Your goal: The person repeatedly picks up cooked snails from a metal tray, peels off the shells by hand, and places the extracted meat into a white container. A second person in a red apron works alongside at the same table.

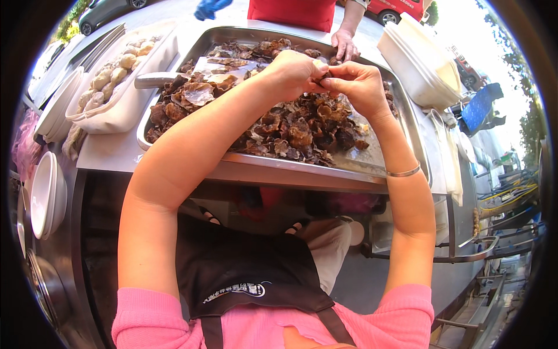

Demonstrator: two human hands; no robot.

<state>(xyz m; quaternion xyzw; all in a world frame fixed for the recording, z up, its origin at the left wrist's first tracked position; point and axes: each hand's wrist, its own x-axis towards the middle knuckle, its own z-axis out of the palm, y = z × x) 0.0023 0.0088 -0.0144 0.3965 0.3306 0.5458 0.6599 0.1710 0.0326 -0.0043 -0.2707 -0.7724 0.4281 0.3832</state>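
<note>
Over the metal tray (283,160), my left hand (293,75) and my right hand (361,87) meet fingertip to fingertip. Between them they pinch a small dark-brown piece (323,77), partly hidden by the fingers; a pale bit shows by my left fingertips. A heap of brown, flaky peelings (301,131) fills much of the tray below. A metal handle (157,80), seemingly of a cleaver, rests across the tray's left rim, with a flat pale surface (226,66) beyond it among the peelings. Beside my fingers, a person's hand (344,43) reaches in from the far side.
At left, a white tub (126,120) holds pale, lumpy pieces (111,78), near stacked white bowls (48,194). Stacked white tubs (418,65) stand at right. Across the table is a person in a red apron (291,15); a blue-gloved hand (212,8) shows further left.
</note>
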